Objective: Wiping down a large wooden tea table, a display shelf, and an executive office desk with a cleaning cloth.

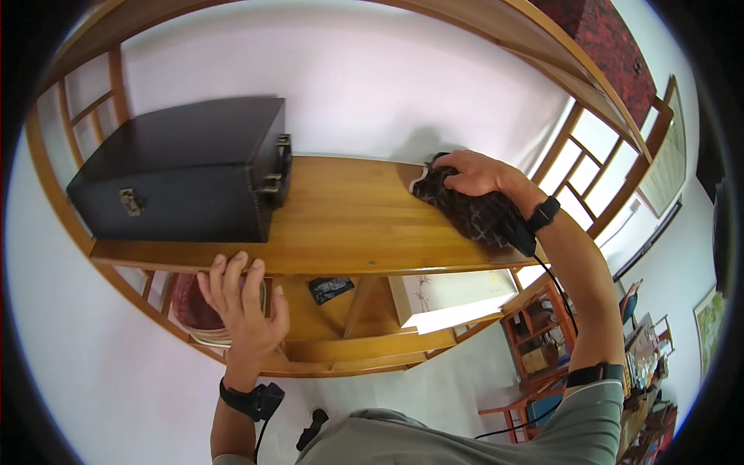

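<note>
My right hand [479, 174] is closed on a dark brown checked cloth [474, 217] with a pale edge. The bunched cloth rests on the right part of the wooden shelf board [349, 205], against which my hand presses it. My left hand [246, 304] is open, its fingers stretched out and fingertips at the board's front edge. It holds nothing. Just beyond those fingertips stands a black box-like case [178, 182] with a metal clasp on its front and a handle on its right side.
On the level below, a white box [453, 297] lies to the right, a small dark packet [331, 289] in the middle, and a reddish round basket [198, 302] to the left. Lattice side panels [585, 163] bound the shelf. Wooden furniture [542, 333] stands farther right.
</note>
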`<state>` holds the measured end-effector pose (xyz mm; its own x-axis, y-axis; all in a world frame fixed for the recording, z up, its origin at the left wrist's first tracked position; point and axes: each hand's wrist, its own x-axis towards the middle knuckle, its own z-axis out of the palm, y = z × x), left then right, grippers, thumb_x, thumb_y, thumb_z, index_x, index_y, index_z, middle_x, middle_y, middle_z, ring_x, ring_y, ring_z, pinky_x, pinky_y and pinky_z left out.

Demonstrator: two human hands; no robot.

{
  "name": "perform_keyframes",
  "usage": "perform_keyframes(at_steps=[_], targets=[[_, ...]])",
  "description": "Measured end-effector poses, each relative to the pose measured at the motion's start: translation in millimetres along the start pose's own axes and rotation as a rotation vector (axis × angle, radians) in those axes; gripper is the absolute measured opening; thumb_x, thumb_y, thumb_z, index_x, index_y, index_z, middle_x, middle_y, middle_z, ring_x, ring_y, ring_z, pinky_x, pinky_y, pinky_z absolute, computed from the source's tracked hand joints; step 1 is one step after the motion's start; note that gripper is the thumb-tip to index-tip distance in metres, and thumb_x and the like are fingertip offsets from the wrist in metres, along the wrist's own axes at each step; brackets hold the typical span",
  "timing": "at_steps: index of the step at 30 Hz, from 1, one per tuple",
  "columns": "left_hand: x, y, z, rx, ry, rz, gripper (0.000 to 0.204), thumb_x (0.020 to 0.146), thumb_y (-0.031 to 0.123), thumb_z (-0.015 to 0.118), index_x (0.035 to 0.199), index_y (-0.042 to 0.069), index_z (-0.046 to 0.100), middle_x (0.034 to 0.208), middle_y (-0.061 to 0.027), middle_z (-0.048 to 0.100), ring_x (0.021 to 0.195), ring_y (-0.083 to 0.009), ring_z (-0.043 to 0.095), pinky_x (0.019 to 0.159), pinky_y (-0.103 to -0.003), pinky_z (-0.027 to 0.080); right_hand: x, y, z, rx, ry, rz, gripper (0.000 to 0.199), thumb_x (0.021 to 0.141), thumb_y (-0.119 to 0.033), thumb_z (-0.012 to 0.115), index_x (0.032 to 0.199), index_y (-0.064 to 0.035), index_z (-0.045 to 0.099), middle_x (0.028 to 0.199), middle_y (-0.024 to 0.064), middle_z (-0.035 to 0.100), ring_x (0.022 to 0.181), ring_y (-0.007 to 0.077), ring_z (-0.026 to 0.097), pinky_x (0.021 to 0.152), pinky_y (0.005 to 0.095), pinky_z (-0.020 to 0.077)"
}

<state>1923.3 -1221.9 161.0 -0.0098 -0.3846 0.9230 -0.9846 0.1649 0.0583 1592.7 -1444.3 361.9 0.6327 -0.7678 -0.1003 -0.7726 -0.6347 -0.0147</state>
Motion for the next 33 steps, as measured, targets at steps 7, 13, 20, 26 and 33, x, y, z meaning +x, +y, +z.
perform_keyframes(at_steps=[7, 13, 20, 26, 33], targets=[[-1, 2, -7, -0.072, -0.04, -0.032, 0.06, 0.076, 0.012, 0.067, 0.133, 0.008, 0.048, 0.14, -0.0161, 0.045, 0.136, -0.0401, 0.034, 0.115, -0.062, 0.012, 45, -86, 10, 0.005, 0.099, -0.435, 0.044, 0.082, -0.02, 0.056, 0.122, 0.0004, 0.062, 0.123, 0.0238, 0.062, 0.116, 0.0405, 0.056, 0.101, 0.0438, 0.0445], [-1, 2, -15, -0.099, -0.091, -0.032, 0.059, 0.077, 0.013, 0.067, 0.134, 0.009, 0.052, 0.139, -0.0145, 0.047, 0.137, -0.039, 0.034, 0.115, -0.058, 0.015, 48, -147, 8, 0.053, 0.04, -0.628, 0.049, 0.072, -0.002, 0.061, 0.121, -0.0032, 0.061, 0.127, 0.0191, 0.061, 0.12, 0.0381, 0.054, 0.103, 0.0451, 0.0444], [0, -4, -14, -0.129, -0.125, -0.01, 0.059, 0.079, 0.014, 0.066, 0.135, 0.01, 0.053, 0.139, -0.0133, 0.048, 0.136, -0.038, 0.036, 0.115, -0.057, 0.015, -4, -166, 15, -0.056, 0.171, -0.752, 0.058, 0.065, 0.003, 0.06, 0.122, -0.0059, 0.061, 0.139, 0.0157, 0.053, 0.123, 0.038, 0.053, 0.104, 0.0425, 0.0456], [0, -10, -5, -0.102, -0.016, 0.004, 0.058, 0.078, 0.015, 0.066, 0.135, 0.015, 0.055, 0.138, -0.0094, 0.051, 0.134, -0.0347, 0.04, 0.113, -0.057, 0.018, -57, -152, 26, -0.078, 0.358, -0.335, 0.066, 0.066, -0.002, 0.065, 0.131, -0.0109, 0.057, 0.137, 0.018, 0.05, 0.121, 0.0368, 0.055, 0.105, 0.0412, 0.0465], [2, -10, -8, -0.087, -0.017, 0.035, 0.059, 0.077, 0.017, 0.067, 0.135, 0.016, 0.056, 0.137, -0.0087, 0.052, 0.134, -0.0339, 0.041, 0.112, -0.055, 0.02, -126, -138, 48, -0.15, 0.492, -0.283, 0.06, 0.059, -0.005, 0.072, 0.118, -0.0104, 0.064, 0.113, 0.0131, 0.06, 0.103, 0.0359, 0.061, 0.09, 0.0416, 0.0508]])
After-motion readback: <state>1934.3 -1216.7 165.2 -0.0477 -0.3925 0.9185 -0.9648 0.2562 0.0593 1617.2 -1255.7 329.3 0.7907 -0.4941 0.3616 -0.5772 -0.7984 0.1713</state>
